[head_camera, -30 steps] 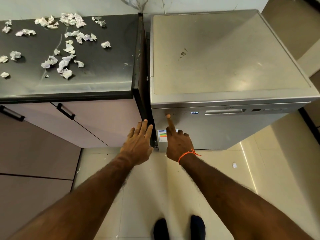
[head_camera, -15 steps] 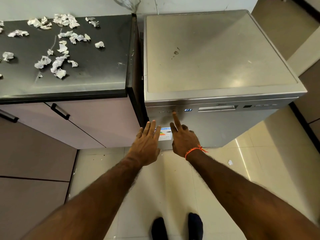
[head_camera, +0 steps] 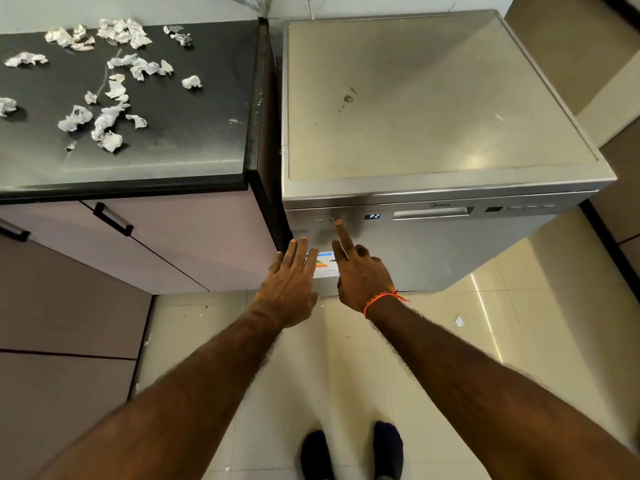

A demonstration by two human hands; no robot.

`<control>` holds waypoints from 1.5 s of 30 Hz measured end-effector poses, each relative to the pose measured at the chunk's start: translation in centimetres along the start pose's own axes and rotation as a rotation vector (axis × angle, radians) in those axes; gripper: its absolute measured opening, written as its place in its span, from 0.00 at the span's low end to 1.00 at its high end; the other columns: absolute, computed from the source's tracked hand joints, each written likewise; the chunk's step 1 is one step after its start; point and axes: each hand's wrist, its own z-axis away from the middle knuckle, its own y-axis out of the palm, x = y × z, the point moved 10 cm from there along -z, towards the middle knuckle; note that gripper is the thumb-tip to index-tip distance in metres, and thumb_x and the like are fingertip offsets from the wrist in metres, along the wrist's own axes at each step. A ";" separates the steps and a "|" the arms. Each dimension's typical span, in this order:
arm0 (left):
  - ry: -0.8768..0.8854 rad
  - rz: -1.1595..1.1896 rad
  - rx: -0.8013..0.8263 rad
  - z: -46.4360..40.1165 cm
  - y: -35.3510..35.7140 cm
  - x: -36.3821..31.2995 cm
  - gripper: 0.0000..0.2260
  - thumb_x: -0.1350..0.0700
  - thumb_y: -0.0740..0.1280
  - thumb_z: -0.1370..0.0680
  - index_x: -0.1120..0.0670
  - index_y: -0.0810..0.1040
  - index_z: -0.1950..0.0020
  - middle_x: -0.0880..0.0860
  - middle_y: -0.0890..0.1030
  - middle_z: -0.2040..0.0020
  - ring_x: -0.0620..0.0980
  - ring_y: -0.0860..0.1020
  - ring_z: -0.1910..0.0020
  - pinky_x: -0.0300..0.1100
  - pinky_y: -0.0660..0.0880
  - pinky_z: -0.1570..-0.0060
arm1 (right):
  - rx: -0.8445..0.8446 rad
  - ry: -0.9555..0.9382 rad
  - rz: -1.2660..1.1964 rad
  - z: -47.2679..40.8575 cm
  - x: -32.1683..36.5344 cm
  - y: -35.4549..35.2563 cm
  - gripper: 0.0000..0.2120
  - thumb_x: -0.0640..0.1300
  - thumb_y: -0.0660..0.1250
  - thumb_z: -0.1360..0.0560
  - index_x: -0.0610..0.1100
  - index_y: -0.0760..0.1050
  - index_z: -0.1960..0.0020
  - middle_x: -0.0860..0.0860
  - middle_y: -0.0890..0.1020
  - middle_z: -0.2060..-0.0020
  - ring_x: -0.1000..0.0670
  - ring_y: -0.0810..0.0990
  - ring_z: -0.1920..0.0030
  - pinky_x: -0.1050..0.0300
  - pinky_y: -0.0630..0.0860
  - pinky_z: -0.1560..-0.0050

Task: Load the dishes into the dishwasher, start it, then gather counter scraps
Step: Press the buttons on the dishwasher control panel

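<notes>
The silver dishwasher [head_camera: 433,109] stands shut beside the counter. My right hand [head_camera: 360,271] points upward, its straight index fingertip pressing a small button [head_camera: 335,220] on the left of the control strip, the other fingers curled in. The display [head_camera: 372,216] next to it reads P2. My left hand [head_camera: 291,282] is flat with straight fingers at the door's left edge, beside an energy label [head_camera: 325,266], holding nothing. Several crumpled paper scraps [head_camera: 104,123] lie scattered over the black counter [head_camera: 194,133] at the left.
Pale cabinet doors with black handles [head_camera: 112,218] sit under the counter. One small paper scrap [head_camera: 459,321] lies on the tiled floor right of my arm. My feet [head_camera: 349,452] stand on the tiles in front of the dishwasher.
My right index finger has shifted one button to the right on the control strip, and the display now shows P2. My left hand stays flat near the door.
</notes>
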 end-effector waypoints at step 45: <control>0.071 0.009 -0.087 -0.5 -3.1 -11.2 0.42 0.43 0.64 0.20 0.56 0.43 0.17 0.59 0.40 0.17 0.59 0.40 0.18 0.58 0.46 0.20 | -0.024 0.143 0.104 7.4 -13.3 -4.7 0.35 0.48 0.68 0.26 0.42 0.61 0.23 0.41 0.49 0.19 0.35 0.60 0.24 0.35 0.65 0.28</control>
